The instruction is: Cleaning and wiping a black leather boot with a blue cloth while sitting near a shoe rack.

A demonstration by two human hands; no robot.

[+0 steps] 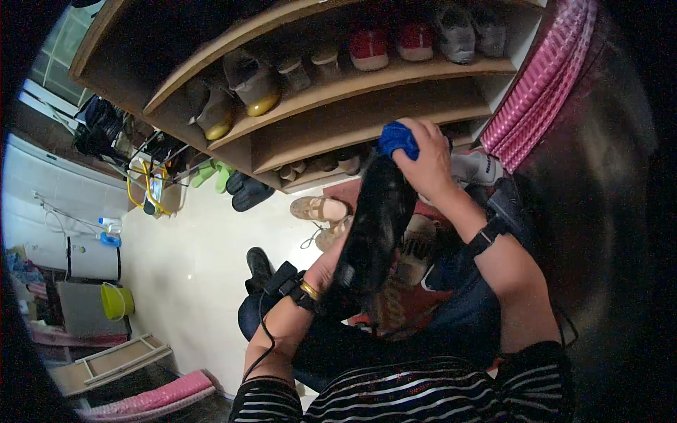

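A long black boot [376,217], shiny and slightly blurred, is held up at a tilt before me. My left hand [334,254] supports it from the left, with its fingers mostly hidden behind the boot. Near the boot's upper end, my right hand [427,158] grips a bunched blue cloth [398,138] against it. Below the boot, other shoes rest on a red mat [402,312], partly hidden. A pair of beige shoes [320,209] with straps or laces is on the floor just left of the boot.
A wooden shoe shelf [370,113] holding several shoes spans the top. Pink curtain fabric [539,90] hangs at its right. Black slippers [251,190] and green slippers [211,174] lie by its left end. Farther left are a yellow-green bucket [117,301] and a folded wooden frame [113,365].
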